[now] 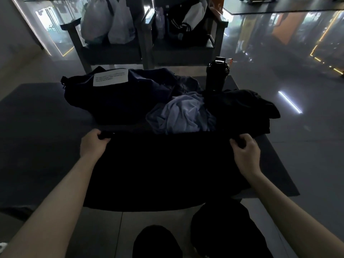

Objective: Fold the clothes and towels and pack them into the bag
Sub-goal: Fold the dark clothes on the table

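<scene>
- Both hands pinched the far edge of a black garment (167, 168): the left hand (95, 141) had its fingers curled round the left corner, and the right hand (243, 148) gripped the right corner with bent fingers and thumb.
- From the head view, that garment lay flat and smooth as a broad, matte rectangle on the dark table (37, 127), with its near edge drooping over the table's front.
- Just beyond it sat a crumpled pale lilac cloth (182, 114), soft and full of folds.
- A heap of black clothes (240, 107) lay to the right of the lilac cloth, touching it; its texture was lost in the dim light.
- The dark bag (111, 97), slumped and soft-sided, rested at the back left of the table and bore a white rectangular label (110, 79).
- A black cylindrical bottle (216, 75) with a lid stood upright behind the clothes.
- Two dark armchairs (111, 53) stood past the table; the left one held glossy white plastic bags (111, 21).
</scene>
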`<state>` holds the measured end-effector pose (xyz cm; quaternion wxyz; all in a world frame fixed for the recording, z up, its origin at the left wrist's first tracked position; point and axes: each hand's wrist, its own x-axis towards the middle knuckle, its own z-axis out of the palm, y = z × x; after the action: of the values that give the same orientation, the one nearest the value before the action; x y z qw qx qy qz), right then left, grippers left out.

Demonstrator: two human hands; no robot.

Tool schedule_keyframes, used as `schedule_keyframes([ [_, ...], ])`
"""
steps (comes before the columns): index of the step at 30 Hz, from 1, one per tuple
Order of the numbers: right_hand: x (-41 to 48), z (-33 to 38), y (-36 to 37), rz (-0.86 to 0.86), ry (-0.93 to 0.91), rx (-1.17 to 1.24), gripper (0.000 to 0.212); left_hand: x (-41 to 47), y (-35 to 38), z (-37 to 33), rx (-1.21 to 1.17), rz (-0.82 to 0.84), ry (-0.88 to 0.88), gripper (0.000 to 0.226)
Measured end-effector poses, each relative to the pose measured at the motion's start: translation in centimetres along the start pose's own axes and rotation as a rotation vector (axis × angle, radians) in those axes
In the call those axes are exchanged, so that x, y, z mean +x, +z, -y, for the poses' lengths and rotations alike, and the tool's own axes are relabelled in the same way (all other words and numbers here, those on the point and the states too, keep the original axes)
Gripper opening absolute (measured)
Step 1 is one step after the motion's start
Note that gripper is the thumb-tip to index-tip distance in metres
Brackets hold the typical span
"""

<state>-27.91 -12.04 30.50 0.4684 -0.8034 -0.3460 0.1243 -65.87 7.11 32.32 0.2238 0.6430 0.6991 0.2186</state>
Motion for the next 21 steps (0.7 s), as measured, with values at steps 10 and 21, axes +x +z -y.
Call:
schedule_keyframes([
  [10,0.7,0.1,0.3,0.195,0.166,0.014,0.038,2.2,1.6,-1.5,-0.093,0.275,-0.047,0.063],
  [21,1.2,1.2,0.6,0.404,0.277,0.022,0.049,1.9,-1.1,-0.5,-0.196,0.312,-0.052,0.009],
])
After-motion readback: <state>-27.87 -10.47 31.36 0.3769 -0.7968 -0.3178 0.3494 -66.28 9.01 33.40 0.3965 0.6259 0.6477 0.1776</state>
